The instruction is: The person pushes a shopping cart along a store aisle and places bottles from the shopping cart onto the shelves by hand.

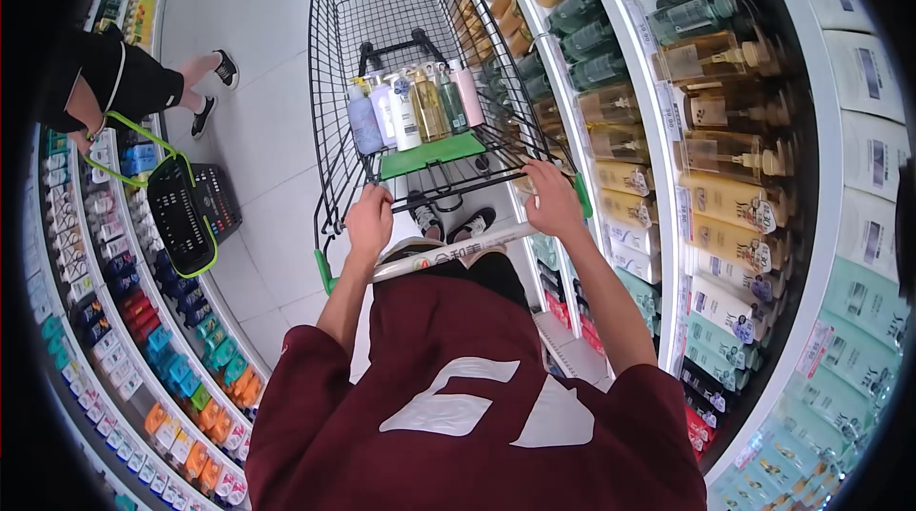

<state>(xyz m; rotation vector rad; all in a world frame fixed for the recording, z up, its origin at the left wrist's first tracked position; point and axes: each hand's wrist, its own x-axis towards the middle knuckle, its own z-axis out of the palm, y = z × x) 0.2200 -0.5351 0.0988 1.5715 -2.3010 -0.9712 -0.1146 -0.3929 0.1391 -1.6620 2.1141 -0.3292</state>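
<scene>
A black wire shopping cart (327, 62) with green corners stands in front of me. My left hand (369, 218) is closed on the black rear frame of the cart, on its left side. On the right side of that frame, my right hand (551, 198) has its fingers curled over the bar. The white cart handle (456, 251) passes close to my wrists. Several bottles stand upright behind the green flap (432, 155), among them a lavender pump bottle (364, 124), a white bottle (405, 122), an amber bottle (429, 113) and a pink bottle (466, 95).
Shelves of bottles (730, 160) line the right side closely. At the left, a person (119, 86) carries a black shopping basket (181, 217) with green handles beside shelves of packaged goods (172, 349). Pale floor tiles (262, 129) run between.
</scene>
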